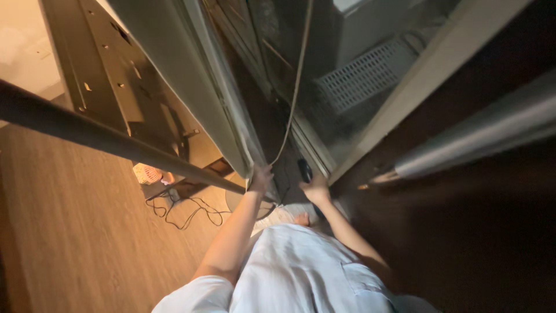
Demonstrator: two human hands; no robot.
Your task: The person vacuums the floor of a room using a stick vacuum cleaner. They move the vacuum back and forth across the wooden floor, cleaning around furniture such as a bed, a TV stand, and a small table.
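1. Curtain (191,75) edge, pale fabric hanging beside the window frame (399,98), met the left hand (260,177); fingers closed, pinching its lower corner.
2. Dark handle-like object (305,170) sat in the right hand (315,188); fingers wrapped around it, near the glass base.
3. Both arms stretched forward, left nearly straight, right elbow bent.
4. Thin cord (295,87) hung between the hands.

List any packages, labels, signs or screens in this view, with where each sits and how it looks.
None can be made out.
The left hand touches the lower edge of a pale curtain.
The right hand holds a small dark object near the window frame.
A thin cord hangs between them.
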